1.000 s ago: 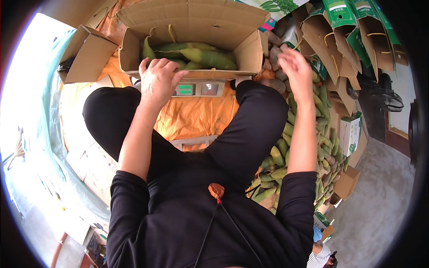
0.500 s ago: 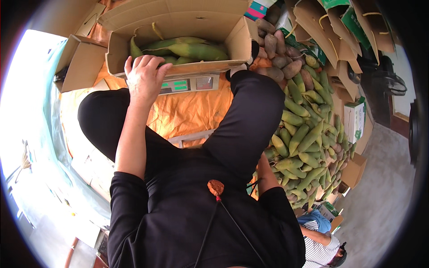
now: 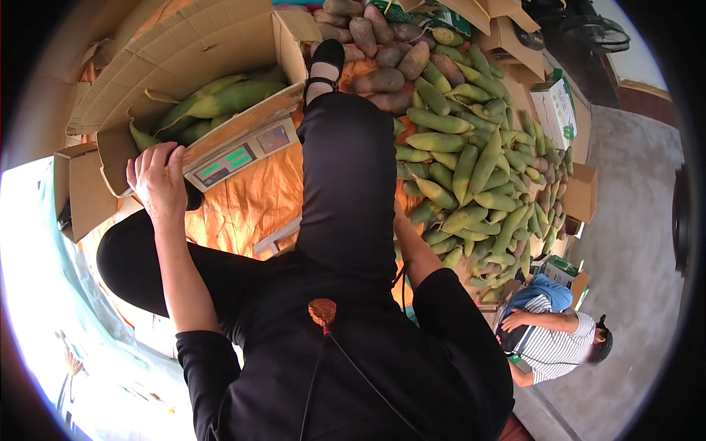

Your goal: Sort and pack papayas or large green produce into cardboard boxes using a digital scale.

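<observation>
Curled over the near rim of an open cardboard box (image 3: 220,143), my left hand (image 3: 156,176) grips the box's left corner area. Inside the box lie several long green radishes (image 3: 220,99). The box sits on a scale (image 3: 243,156) with a lit green display. My right forearm (image 3: 417,246) reaches down beside my right knee, and the leg hides the hand, so what it touches does not show. Nearest to that arm is a large heap of green radishes (image 3: 478,173).
Purplish-red radishes (image 3: 382,81) lie at the heap's far end, on an orange sheet (image 3: 239,209). More cardboard boxes (image 3: 581,192) stand along the right. A fan (image 3: 596,33) is at the far right. A person in a striped shirt (image 3: 555,345) is at the lower right.
My view has turned to the right, so the box and scale appear farther left and tilted. My left hand stays on the box rim. More of the other person shows.
</observation>
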